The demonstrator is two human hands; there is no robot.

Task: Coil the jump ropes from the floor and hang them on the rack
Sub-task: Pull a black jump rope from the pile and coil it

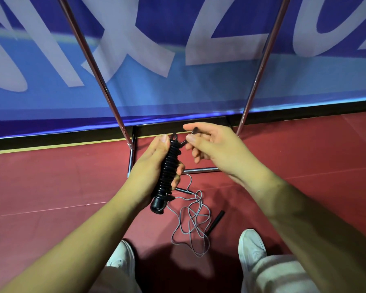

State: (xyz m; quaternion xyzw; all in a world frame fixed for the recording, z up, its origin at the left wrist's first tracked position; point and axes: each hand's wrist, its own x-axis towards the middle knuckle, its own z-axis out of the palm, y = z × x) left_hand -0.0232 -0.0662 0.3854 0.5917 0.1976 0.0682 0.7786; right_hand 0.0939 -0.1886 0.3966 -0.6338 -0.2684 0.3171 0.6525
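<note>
Gripping wound black rope bundle, left hand closed around it; right hand pinching free end at 1 o'clock. Bundle looks light, springy; hold mid-coil. Grey rope limp on floor at 6 o'clock.

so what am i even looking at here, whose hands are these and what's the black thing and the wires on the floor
There is one picture, from a camera worn on a person's head, looking down, so the arms reaching in are that person's own. The left hand grips a black jump rope already wound tightly around its handles into a ribbed bundle. The right hand pinches the loose end of that rope near the top of the bundle. On the red floor below lies a second, grey jump rope, in a loose tangle, with black handles. The metal poles belong to the rack, standing before a blue banner. The white shoes are the person's.
</note>
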